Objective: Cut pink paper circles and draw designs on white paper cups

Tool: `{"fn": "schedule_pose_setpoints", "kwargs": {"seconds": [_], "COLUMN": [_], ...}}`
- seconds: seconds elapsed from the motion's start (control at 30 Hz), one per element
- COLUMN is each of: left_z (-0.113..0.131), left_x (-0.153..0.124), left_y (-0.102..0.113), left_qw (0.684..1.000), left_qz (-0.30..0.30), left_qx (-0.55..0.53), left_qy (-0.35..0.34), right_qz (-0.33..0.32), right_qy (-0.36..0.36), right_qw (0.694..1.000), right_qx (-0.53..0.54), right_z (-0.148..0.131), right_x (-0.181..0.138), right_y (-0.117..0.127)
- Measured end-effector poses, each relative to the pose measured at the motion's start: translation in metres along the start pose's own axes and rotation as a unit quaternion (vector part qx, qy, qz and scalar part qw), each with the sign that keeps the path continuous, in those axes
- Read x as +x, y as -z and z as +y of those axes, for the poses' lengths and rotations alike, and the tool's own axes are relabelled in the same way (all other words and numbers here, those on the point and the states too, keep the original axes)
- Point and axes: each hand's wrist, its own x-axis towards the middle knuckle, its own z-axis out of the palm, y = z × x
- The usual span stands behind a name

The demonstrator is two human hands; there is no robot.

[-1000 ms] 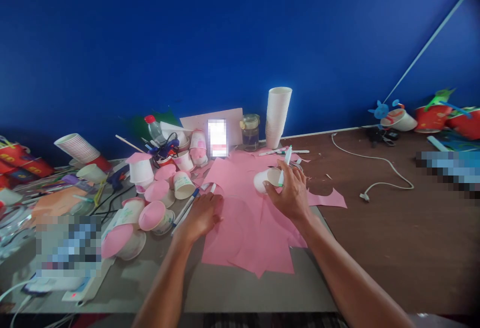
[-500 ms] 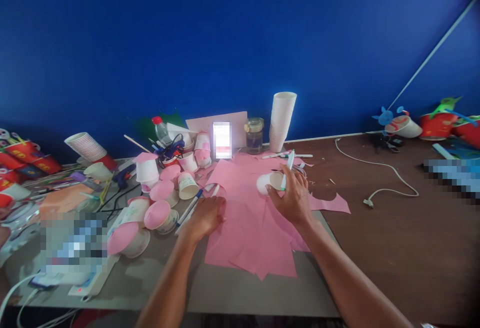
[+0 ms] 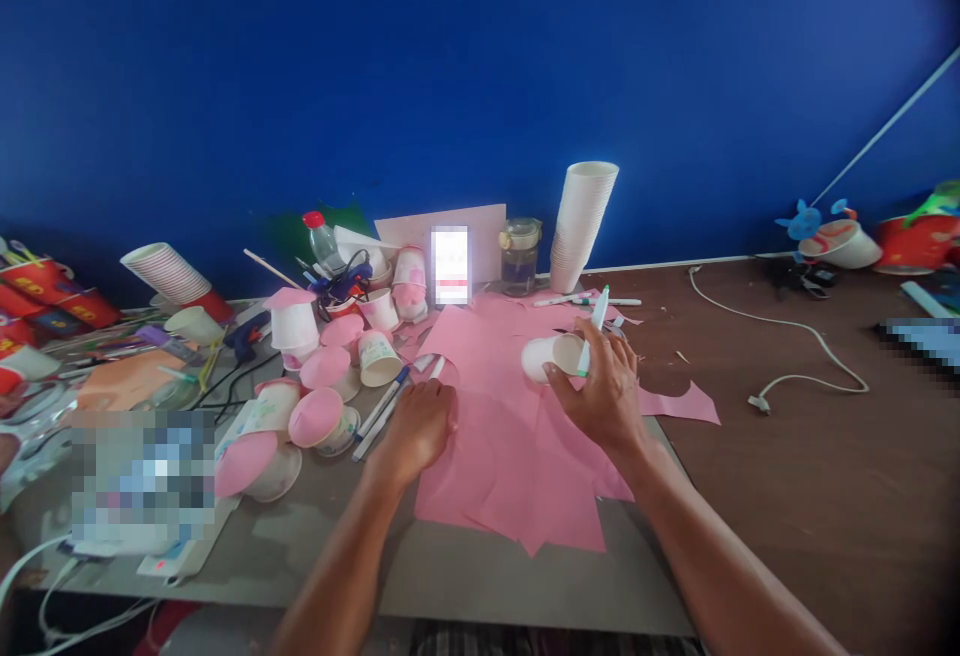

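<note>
My right hand [image 3: 604,386] pinches a white marker [image 3: 598,321] with green ends, tilted up between thumb and fingers. Its thumb is at the rim of a white paper cup [image 3: 538,358], which lies on its side on the pink paper [image 3: 495,416] with its mouth towards that hand. My left hand [image 3: 426,426] rests at the paper's left edge, fingers curled under; whatever they hold is hidden. Just beyond its knuckles a slim white piece [image 3: 437,366] shows. Blue-and-white pens [image 3: 381,406] lie to the left of this hand.
Several cups with pink paper discs [image 3: 315,416] crowd the left side. A tall stack of white cups [image 3: 583,226], a lidded jar [image 3: 520,256] and a lit phone [image 3: 450,266] stand at the back. A white cable [image 3: 780,321] runs across the brown tabletop on the right. A power strip [image 3: 199,546] lies front left.
The view has shifted slightly, so the things sit a little differently in the picture. My right hand keeps the marker by the cup; my left hand stays on the paper, fingers curled.
</note>
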Motion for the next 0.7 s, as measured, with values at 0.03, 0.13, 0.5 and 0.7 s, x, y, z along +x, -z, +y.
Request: {"fn": "schedule_pose_setpoints", "kwargs": {"seconds": [0.03, 0.13, 0.5, 0.7], "left_z": [0.000, 0.002, -0.002, -0.010], "left_x": [0.000, 0.001, 0.001, 0.011], "left_y": [0.000, 0.000, -0.011, -0.015], "left_qw": [1.000, 1.000, 0.998, 0.880], "left_qz": [0.000, -0.007, 0.012, 0.165], "left_qx": [0.002, 0.009, -0.064, -0.446], "left_qy": [0.000, -0.001, 0.003, 0.011], "right_qz": [0.001, 0.002, 0.007, 0.037], "right_qy": [0.001, 0.003, 0.015, -0.015], "right_qw": [1.000, 1.000, 1.000, 0.999], "right_qx": [0.000, -0.001, -0.001, 0.000], "right_z": [-0.001, -0.002, 0.000, 0.011], "right_x": [0.000, 0.000, -0.001, 0.002], "right_y": [0.000, 0.000, -0.003, -0.002]}}
